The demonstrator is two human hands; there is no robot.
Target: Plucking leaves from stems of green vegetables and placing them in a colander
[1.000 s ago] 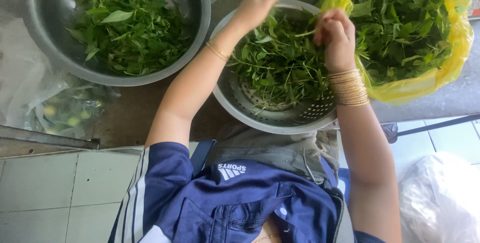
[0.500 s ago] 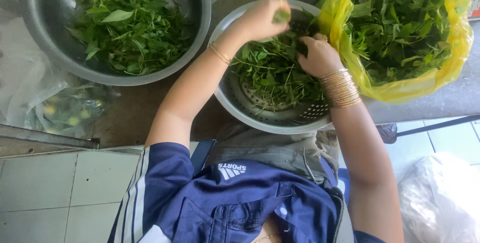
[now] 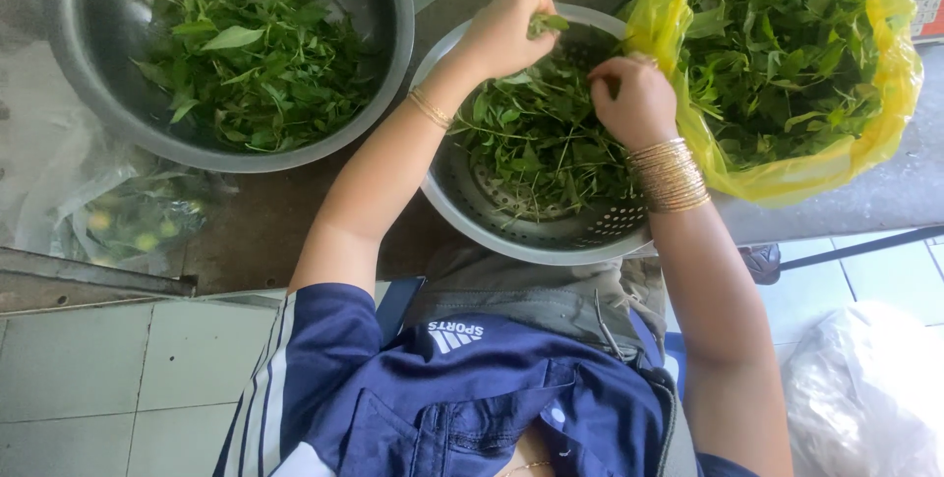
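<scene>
A metal colander (image 3: pixel 551 231) holding green leafy stems (image 3: pixel 536 148) stands in front of me. My left hand (image 3: pixel 506 32) hovers over its far rim, fingers pinched on a small sprig of leaves. My right hand (image 3: pixel 634 98), with gold bangles at the wrist, is closed on stems just above the colander's right side. A steel bowl (image 3: pixel 388 39) at the left is full of picked green leaves (image 3: pixel 251 54). A yellow plastic bag (image 3: pixel 787 177) at the right holds more leafy greens (image 3: pixel 777 54).
A clear plastic bag with small green fruits (image 3: pixel 133 221) lies at the left by the counter edge. Grey tiles (image 3: pixel 98 379) are below it. A white plastic bag (image 3: pixel 865 393) sits on the floor at lower right.
Both hands came down from the colander's far rim toward its middle, then the left hand lifted slightly with a sprig. The right hand shifted left off the yellow bag's edge.
</scene>
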